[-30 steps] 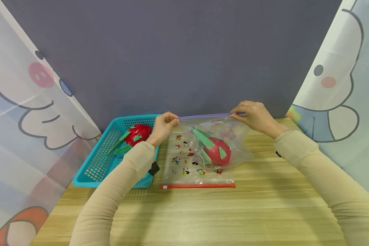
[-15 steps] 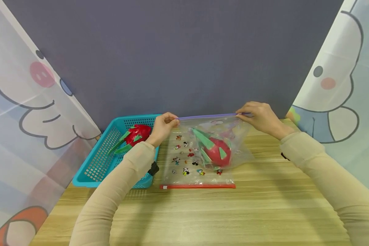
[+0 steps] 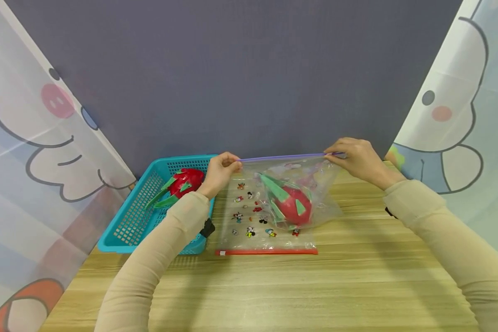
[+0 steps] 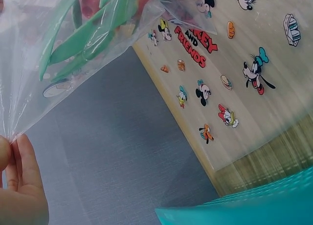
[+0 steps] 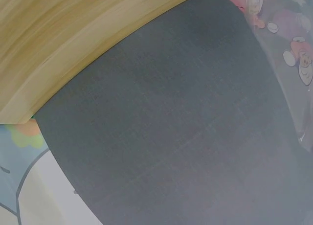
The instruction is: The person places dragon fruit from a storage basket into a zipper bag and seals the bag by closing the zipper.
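A clear zip bag (image 3: 323,177) with a purple zip strip (image 3: 282,157) is held up by both hands. Inside it lies a red dragon fruit (image 3: 295,206) with green leaves. My left hand (image 3: 221,173) pinches the left end of the strip; in the left wrist view the left hand (image 4: 22,181) grips the gathered corner. At the strip's right end, my right hand (image 3: 354,157) pinches it between thumb and fingers. The right wrist view shows only part of the bag (image 5: 293,44), the hand itself out of sight. Whether a slider is under the right fingers is hidden.
Flat on the wooden table (image 3: 265,290) lies a second clear bag (image 3: 232,237) with cartoon prints and a red zip, partly under the held one. To the left stands a blue basket (image 3: 126,216) containing another dragon fruit (image 3: 186,182). A grey panel (image 3: 249,83) rises behind.
My right hand has slid a short way to the right along the purple strip. The left hand and the dragon fruit in the bag have stayed in place.
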{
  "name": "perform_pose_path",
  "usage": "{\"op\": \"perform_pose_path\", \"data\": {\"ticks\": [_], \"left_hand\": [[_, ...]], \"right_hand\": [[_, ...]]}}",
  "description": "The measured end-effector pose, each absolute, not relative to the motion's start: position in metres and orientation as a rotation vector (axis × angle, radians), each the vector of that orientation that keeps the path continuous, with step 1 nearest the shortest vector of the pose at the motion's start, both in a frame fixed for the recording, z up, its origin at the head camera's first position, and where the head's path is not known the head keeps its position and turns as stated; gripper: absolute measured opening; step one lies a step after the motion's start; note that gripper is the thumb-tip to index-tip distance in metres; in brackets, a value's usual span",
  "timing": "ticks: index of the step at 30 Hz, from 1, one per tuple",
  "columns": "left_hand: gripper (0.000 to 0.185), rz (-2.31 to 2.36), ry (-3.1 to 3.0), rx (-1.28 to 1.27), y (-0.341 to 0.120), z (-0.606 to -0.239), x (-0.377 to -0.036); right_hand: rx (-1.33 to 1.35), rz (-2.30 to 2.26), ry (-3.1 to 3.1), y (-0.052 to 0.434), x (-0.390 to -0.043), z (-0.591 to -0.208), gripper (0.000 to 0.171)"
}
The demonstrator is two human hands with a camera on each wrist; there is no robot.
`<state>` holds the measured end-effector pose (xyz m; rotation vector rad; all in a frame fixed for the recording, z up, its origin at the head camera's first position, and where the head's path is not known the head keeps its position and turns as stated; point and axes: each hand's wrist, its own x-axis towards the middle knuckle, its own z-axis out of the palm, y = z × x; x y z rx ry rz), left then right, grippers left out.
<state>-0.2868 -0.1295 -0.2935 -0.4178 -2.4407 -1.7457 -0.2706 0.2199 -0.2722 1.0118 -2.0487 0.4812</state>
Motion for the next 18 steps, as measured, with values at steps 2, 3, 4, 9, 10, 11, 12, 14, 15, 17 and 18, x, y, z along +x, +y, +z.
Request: {"op": "perform_pose_path", "data": {"ticks": [2,3,4,9,10,11,12,14,15,17,18], "left_hand": [[0.013,-1.745,-2.439,-0.414,-0.129,-0.294,-0.288],[0.013,-1.746,-2.440,-0.410,-0.129,-0.294,-0.287],[0.012,-1.750,-2.439,-0.406,-0.129,-0.294,-0.287],[0.012,-1.771,-2.440,-0.386,-0.129,-0.295,-0.287],[0.012,-1.772,-2.440,-0.384,-0.129,-0.295,-0.287],[0.012,-1.771,-2.442,-0.385,-0.129,-0.295,-0.288],[0.012,-1.767,-2.446,-0.383,-0.129,-0.294,-0.288],[0.011,-1.757,-2.449,-0.381,-0.128,-0.293,-0.288],[0.011,-1.754,-2.448,-0.382,-0.128,-0.293,-0.288],[0.011,-1.749,-2.448,-0.387,-0.128,-0.291,-0.289],[0.011,-1.743,-2.451,-0.389,-0.127,-0.291,-0.289]], "right_hand": [[1.007,0.473,-2.049,0.222,-0.270,-0.272,0.017],[1.004,0.467,-2.051,0.223,-0.270,-0.272,0.017],[1.001,0.462,-2.053,0.224,-0.270,-0.272,0.018],[0.997,0.449,-2.068,0.228,-0.269,-0.271,0.018],[0.997,0.450,-2.070,0.229,-0.269,-0.271,0.018],[0.997,0.449,-2.072,0.230,-0.269,-0.271,0.018],[0.997,0.450,-2.074,0.231,-0.269,-0.271,0.018],[0.991,0.437,-2.078,0.233,-0.269,-0.270,0.017],[0.989,0.428,-2.077,0.234,-0.269,-0.270,0.017],[0.980,0.410,-2.075,0.236,-0.269,-0.269,0.016],[0.975,0.404,-2.074,0.237,-0.269,-0.269,0.016]]}}
